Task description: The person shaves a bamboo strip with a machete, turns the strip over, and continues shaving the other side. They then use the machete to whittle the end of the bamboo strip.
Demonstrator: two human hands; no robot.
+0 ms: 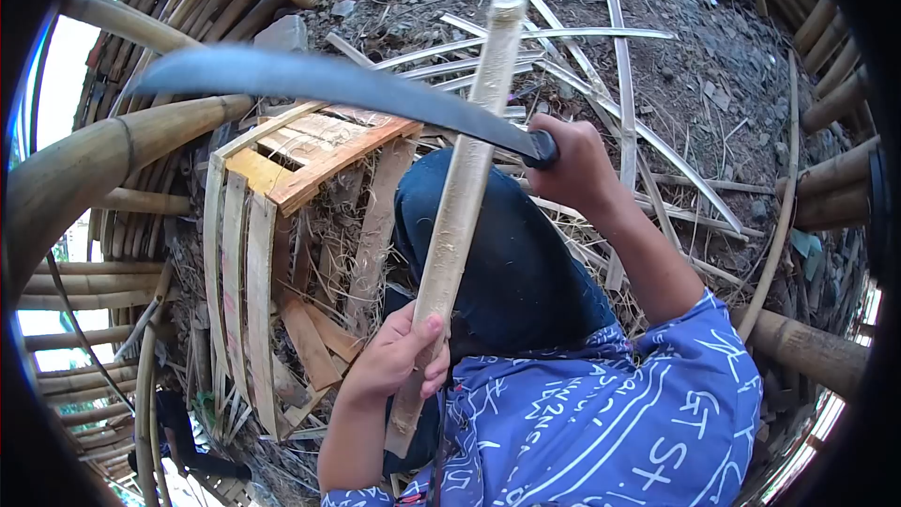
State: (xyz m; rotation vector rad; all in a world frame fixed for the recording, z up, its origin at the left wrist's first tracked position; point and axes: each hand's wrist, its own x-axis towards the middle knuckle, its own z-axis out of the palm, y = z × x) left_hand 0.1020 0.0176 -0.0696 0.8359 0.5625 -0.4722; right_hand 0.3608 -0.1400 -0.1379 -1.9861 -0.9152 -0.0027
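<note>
My right hand (572, 161) is closed round the dark handle of a large machete (328, 84). The blade points left, its far end blurred, and crosses the upper part of a long split bamboo strip (460, 216). Whether blade and strip touch is not clear. Near its lower end the strip is gripped by my left hand (404, 355), thumb on top. The strip slants up past my knee (507, 244) in dark trousers, and its pale face looks rough.
A wooden crate (319, 160) stands left of my knee. Split bamboo strips (624, 84) lie on the stony ground ahead. Thick bamboo poles (122, 145) rise at the left, with another pole (807, 347) at the right. A person in dark clothes (178, 432) is at lower left.
</note>
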